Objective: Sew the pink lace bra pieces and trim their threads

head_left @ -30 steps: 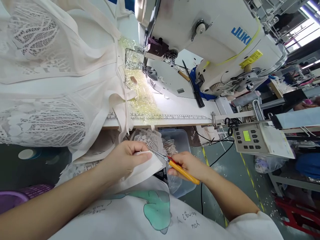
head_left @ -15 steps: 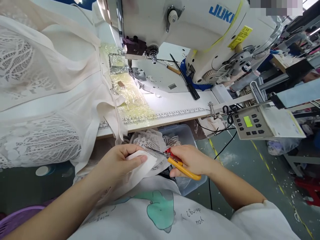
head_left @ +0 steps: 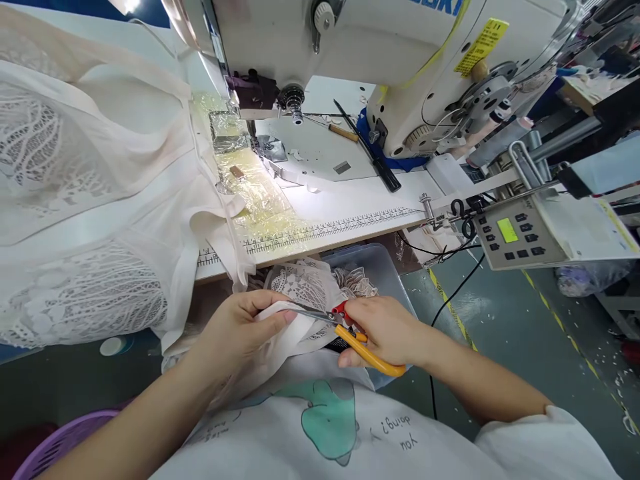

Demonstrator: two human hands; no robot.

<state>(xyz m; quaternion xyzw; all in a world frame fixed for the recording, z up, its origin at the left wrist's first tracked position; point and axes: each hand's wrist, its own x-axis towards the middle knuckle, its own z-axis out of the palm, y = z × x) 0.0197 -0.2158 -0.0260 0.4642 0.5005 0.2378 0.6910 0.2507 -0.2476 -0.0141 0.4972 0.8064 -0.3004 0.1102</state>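
Observation:
Between its thumb and fingers my left hand pinches the edge of a white fabric piece. My right hand is closed around scissors with orange and red handles. The scissor blades point left and lie at the fabric edge, close to my left fingertips. Just beyond them a white lace piece hangs over a clear plastic bin below the table edge. Part of the bin is hidden behind my right hand and the fabric.
A sewing machine stands on the white table with a printed ruler. White lace garments cover the left side. A black tweezer-like tool lies on the machine bed. A control box sits at right, a purple basket at lower left.
The scissor blades have come down onto the fabric edge by my left fingertips. The fabric's upturned flap now shows as a narrower strip. The whole view has shifted slightly.

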